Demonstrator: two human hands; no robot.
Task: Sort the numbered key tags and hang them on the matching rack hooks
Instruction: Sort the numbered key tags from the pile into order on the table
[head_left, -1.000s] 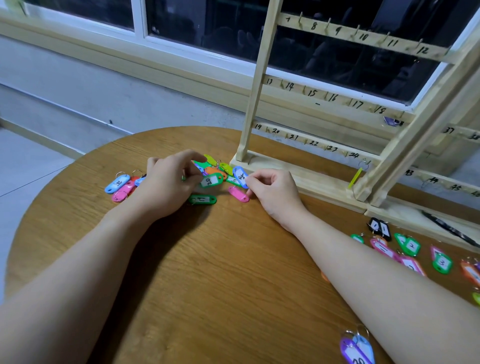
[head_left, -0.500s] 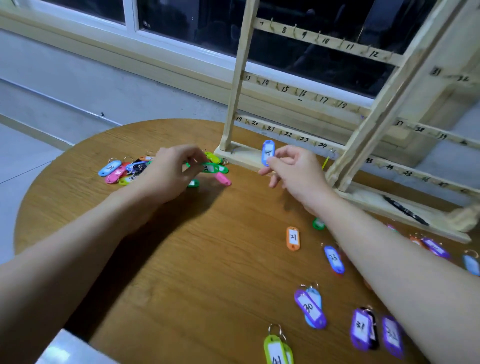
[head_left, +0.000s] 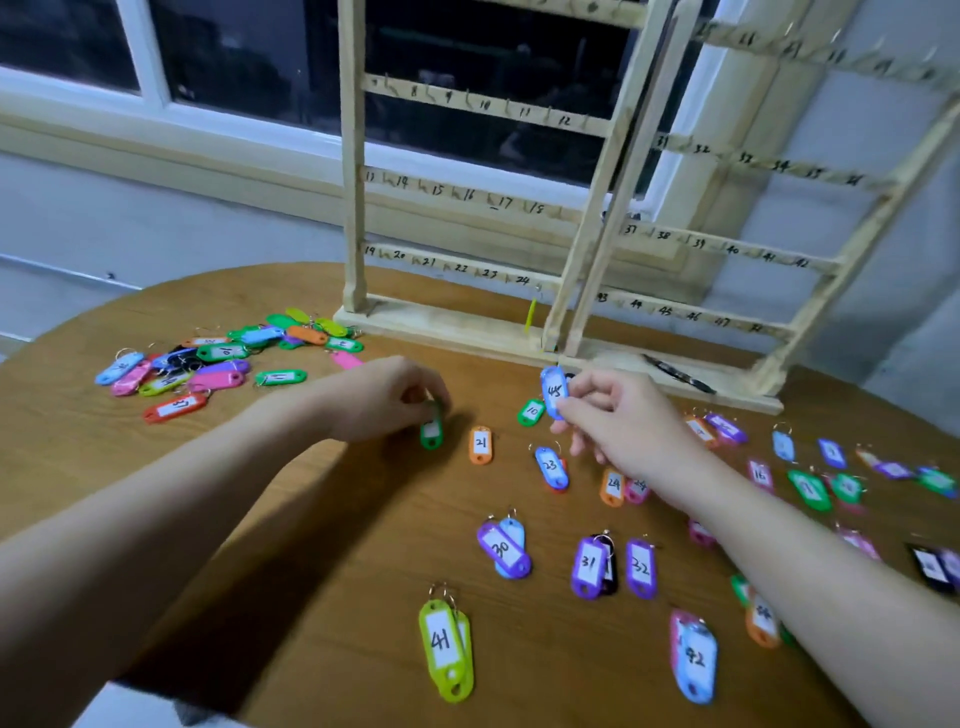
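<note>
Though each tag is judged light, stiff and slick, best pinched by its flat body, the pile (head_left: 223, 358) lies left of the rack (head_left: 447, 322). In front of the rack, the left hand (head_left: 384, 397) pinches a green tag (head_left: 431, 428) on the table (head_left: 311, 545); the right hand (head_left: 618, 421) pinches blue tag "45" (head_left: 554, 391) aloft. Rack rails read 19–24.

Blue tag 45 (head_left: 554, 391), orange tag 21 (head_left: 481, 444), possibly green tag (head_left: 431, 432), brown wooden table (head_left: 332, 571)
</note>
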